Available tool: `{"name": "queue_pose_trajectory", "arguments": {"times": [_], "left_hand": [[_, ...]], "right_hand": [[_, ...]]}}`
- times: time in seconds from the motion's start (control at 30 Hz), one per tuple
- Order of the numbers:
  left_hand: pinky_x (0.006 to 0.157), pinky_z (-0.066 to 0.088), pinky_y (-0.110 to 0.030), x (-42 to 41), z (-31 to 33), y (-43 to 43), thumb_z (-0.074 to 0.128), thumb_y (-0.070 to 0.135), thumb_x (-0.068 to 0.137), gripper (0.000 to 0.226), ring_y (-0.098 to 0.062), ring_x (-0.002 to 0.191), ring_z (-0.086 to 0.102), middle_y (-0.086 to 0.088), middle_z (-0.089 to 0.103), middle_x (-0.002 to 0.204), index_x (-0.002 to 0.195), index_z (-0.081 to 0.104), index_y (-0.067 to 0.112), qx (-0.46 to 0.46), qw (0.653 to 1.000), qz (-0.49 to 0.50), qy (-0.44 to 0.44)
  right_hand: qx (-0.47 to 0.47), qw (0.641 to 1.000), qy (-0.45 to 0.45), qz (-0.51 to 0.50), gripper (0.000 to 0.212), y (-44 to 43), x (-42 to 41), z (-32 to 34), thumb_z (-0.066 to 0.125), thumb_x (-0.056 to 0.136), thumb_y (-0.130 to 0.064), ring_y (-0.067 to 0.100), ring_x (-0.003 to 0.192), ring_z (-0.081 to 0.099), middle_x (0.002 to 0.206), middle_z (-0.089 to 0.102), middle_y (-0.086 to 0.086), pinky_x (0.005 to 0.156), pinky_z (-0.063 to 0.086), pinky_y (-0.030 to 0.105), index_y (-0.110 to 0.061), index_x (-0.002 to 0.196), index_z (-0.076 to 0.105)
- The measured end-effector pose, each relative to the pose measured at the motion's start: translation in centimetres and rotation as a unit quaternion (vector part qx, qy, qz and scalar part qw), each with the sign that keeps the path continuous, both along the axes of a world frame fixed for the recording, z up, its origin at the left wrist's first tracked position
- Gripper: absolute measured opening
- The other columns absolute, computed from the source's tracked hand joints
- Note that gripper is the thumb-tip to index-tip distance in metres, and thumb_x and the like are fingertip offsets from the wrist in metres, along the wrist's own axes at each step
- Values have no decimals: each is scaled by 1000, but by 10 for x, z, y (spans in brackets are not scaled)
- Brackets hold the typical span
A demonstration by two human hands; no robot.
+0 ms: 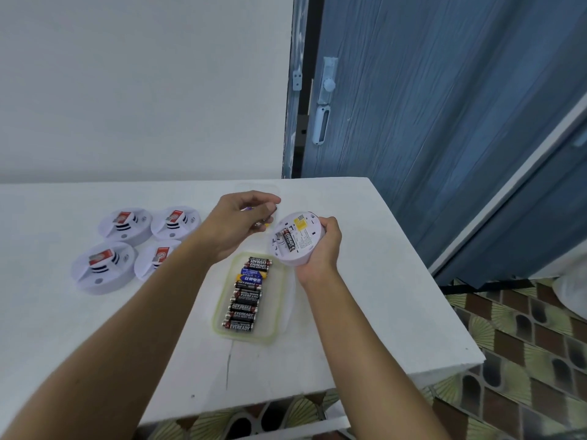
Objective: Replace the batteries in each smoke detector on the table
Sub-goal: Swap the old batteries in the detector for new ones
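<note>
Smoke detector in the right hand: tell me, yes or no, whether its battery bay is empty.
No: the smoke detector held in the right hand shows a black battery seated in its open back.

Home room: blue door (444,122), patterned floor tiles (524,344).

- A plain white wall (143,84) fills the upper left, from 9 to 12 o'clock, evenly lit with no strong shadow.
- A blue door (444,122) with a wood-grain surface stands at 1 to 2 o'clock, beside the wall.
- On the door's left edge sit a pale lock plate with a round knob (329,84) and, below it, a pale handle (320,123).
- A white table (365,296) covers the lower middle; its right corner points to 4 o'clock.
- The floor (524,360) at 4 to 5 o'clock has tiles in brown, grey and a yellow-green fan pattern.
- A white strip (508,192) crosses the blue surface diagonally at 3 o'clock.
</note>
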State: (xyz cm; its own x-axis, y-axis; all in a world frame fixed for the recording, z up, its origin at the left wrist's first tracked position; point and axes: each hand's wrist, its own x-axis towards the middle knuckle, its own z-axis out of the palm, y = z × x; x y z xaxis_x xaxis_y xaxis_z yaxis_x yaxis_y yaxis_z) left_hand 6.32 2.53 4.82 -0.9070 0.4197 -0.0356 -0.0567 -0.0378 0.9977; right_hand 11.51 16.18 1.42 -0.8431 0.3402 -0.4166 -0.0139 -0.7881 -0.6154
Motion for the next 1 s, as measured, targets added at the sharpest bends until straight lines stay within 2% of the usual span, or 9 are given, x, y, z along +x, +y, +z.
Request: {"name": "queue_pose_trajectory", "arguments": {"times": [0.2,0.33,0.4,0.5,0.63,0.8,0.87,0.93,1.0], "left_hand": [[78,52,-18,14,1,-19,71,-12,77,35,-15,91,67,-12,70,104,107,70,7,-39,998,-18,47],[80,52,-15,24,2,-27,71,-8,80,29,-9,95,70,-3,74,104,106,71,5,-45,996,-2,74],[82,54,-18,26,1,-30,69,-4,83,27,-14,96,71,-8,75,102,109,71,4,-26,998,3,58],[77,58,-26,29,0,-34,65,8,91,23,-22,81,72,-13,75,91,113,70,9,-49,997,18,56],[62,49,-17,32,-3,-40,68,20,90,20,-7,57,59,-3,72,71,109,74,24,-207,961,51,178],[53,35,-8,41,-7,-39,68,31,89,22,-2,49,46,8,60,53,111,73,29,-294,929,24,226],[53,34,-11,45,-8,-38,62,34,93,24,-3,50,42,3,58,53,116,70,31,-307,926,4,220],[63,41,-24,47,-7,-38,52,39,98,22,-8,59,46,-15,65,71,99,74,42,-316,927,-26,200],[68,42,-31,47,-8,-39,47,40,99,36,-13,64,49,-16,65,76,75,68,23,-331,921,-48,198]], "right_hand": [[1,1000,10,4,21,-10,3,2,47,89,-27,21,64,56,66,59,2,62,44,27,-18,75,59],[-3,1000,16,16,20,-15,5,4,46,89,-27,19,60,56,66,58,2,56,45,23,-18,75,56],[-14,999,22,24,21,-17,6,6,44,89,-26,21,59,53,65,55,3,57,44,24,-18,73,53],[-25,999,30,36,24,-21,8,11,42,89,-26,20,56,48,60,51,3,55,38,23,-18,67,47],[-11,999,26,30,23,-25,9,14,43,90,-26,18,58,49,59,52,2,56,38,22,-18,68,48],[-15,999,32,24,22,-30,8,17,42,89,-24,21,56,55,64,56,5,50,44,21,-15,73,53],[-12,999,40,11,21,-31,7,18,42,90,-23,20,51,57,61,57,5,48,45,20,-14,75,54],[-6,999,37,-1,22,-32,6,18,43,90,-22,18,48,57,59,56,3,47,45,19,-14,73,54],[-6,999,35,-6,22,-34,5,17,43,89,-22,19,49,57,60,56,3,47,45,19,-14,72,54]]}}
